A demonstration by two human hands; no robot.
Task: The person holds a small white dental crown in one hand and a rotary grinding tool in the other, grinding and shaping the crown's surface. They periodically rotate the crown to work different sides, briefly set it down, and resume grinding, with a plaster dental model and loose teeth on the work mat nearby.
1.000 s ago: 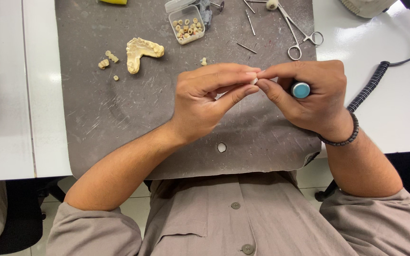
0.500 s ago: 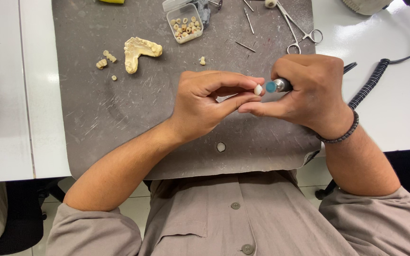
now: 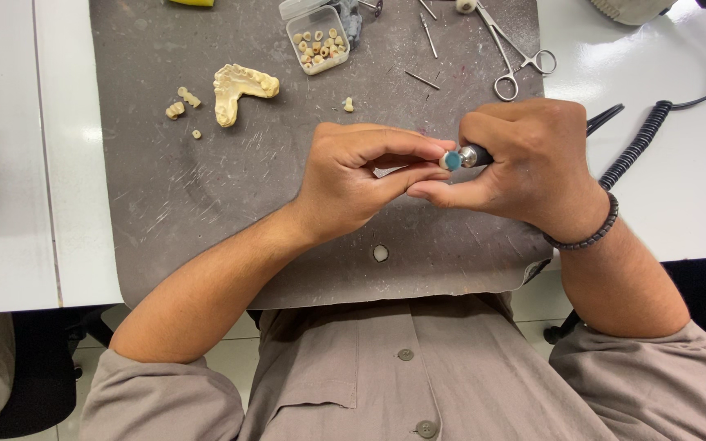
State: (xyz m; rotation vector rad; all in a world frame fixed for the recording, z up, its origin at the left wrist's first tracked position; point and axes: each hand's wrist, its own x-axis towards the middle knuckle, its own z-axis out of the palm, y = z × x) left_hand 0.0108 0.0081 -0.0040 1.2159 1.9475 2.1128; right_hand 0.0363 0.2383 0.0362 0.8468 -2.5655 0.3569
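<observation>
Your left hand [image 3: 353, 184] pinches a small pale piece, mostly hidden, while your right hand [image 3: 533, 167] grips the blue-tipped rotary handpiece [image 3: 461, 158] against it over the grey mat's [image 3: 206, 204] middle: polishing, so keep contact light.

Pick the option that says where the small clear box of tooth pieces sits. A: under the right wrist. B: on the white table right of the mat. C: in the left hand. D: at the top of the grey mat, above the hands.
D: the small clear box rests near the far edge of the grey mat, well above the left hand and the right hand, which holds a blue-tipped rotary handpiece.
</observation>
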